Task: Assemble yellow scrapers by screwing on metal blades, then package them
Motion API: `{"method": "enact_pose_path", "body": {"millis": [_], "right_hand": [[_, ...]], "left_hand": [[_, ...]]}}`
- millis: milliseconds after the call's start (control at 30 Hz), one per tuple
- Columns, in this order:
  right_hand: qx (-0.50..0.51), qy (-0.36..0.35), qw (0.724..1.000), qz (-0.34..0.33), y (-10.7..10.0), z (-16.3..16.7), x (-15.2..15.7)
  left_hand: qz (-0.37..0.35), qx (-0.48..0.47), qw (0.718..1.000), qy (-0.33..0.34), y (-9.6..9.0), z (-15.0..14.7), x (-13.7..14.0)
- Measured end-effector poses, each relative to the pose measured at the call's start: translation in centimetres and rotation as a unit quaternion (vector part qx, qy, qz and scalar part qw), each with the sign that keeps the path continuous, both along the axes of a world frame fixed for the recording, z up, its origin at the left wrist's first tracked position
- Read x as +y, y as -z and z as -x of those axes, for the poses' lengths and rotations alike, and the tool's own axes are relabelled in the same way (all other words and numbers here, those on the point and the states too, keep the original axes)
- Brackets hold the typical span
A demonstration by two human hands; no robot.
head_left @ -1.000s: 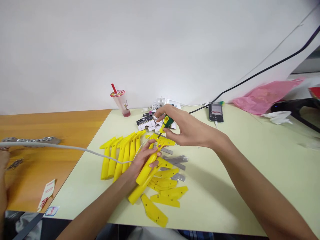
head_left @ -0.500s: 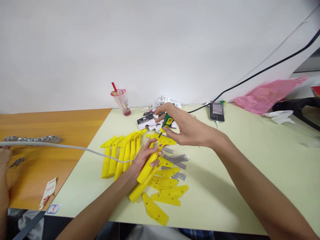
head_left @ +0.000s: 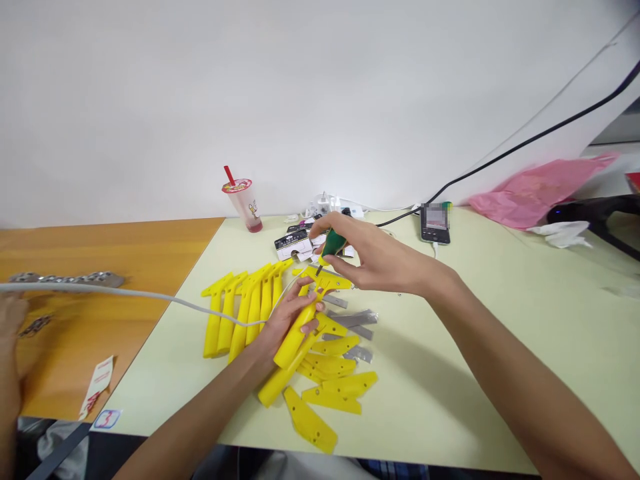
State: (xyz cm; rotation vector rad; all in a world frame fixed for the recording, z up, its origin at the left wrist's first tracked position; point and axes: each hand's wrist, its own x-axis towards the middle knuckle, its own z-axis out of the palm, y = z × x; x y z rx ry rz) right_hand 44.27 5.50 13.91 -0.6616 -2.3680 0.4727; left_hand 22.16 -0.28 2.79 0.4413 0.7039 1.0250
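Note:
My left hand (head_left: 290,313) is closed around a yellow plastic scraper (head_left: 295,337), its wide head turned away from me. In my right hand (head_left: 365,253) is a green-handled screwdriver (head_left: 334,244), its tip pointing down onto the scraper's head. A screw (head_left: 338,283) shows on the right side of that head. Beneath the held scraper lies another yellow handle (head_left: 273,388). Several yellow scrapers (head_left: 244,313) stand in a row to the left. Loose yellow cover plates (head_left: 311,420) and grey metal blades (head_left: 357,319) lie to the right of and below my left hand.
A drink cup with a red straw (head_left: 245,203) stands near the wall, beside small boxes (head_left: 294,245). A phone (head_left: 435,223) and a pink bag (head_left: 537,190) are at the back right. A white cable (head_left: 150,295) crosses from the left, where another person's hand (head_left: 11,313) rests.
The screwdriver handle has turned in my right hand, whose fingers have shifted around it. My left hand and the scraper have stayed in place.

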Motion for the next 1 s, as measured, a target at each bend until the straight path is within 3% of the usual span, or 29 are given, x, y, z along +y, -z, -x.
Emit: {"method": "enact_pose_path", "body": {"millis": [200,433,667,1000], "right_hand": [[-0.013,0.021,0.999,-0.029,-0.13,0.10,0.00],[0.004,0.000,1.000,-0.014,-0.01,0.04,0.03],[-0.013,0.007,0.999,0.044,-0.31,0.26,-0.17],[-0.019,-0.012,0.999,0.044,-0.20,-0.20,-0.05]], "left_hand": [[-0.003,0.004,1.000,0.005,0.26,-0.11,0.00],[-0.001,0.006,1.000,0.000,-0.32,0.01,-0.10],[-0.011,0.002,1.000,0.016,-0.50,-0.10,-0.29],[-0.013,0.001,1.000,0.000,-0.40,0.11,-0.15]]}}
